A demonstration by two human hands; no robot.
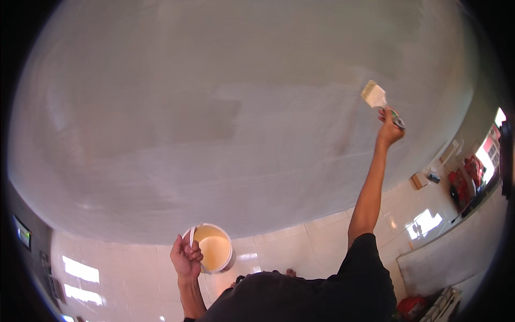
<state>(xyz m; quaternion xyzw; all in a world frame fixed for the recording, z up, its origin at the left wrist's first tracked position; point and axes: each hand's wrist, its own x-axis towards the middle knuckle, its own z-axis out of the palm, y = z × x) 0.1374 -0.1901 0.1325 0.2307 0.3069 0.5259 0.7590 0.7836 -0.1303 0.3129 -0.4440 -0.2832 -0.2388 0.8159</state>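
With my right arm stretched out, my right hand (391,130) is closed round the handle of a wide paintbrush (375,95). Its pale bristles are at the grey wall (268,129), high on the right; whether they touch it I cannot tell. Low in front of me, my left hand (186,257) grips the white handle of a paint bucket (232,257). Cream or pale orange liquid (213,250) lies inside the bucket. Patches of lighter and darker grey cover the wall.
Glossy pale floor tiles (284,247) run along the wall's foot. At the right are a small cardboard box (419,181), red items (472,172) and a low grey partition (450,263). A red object (412,306) lies near the lower right. A dark-framed screen or window (22,232) is at far left.
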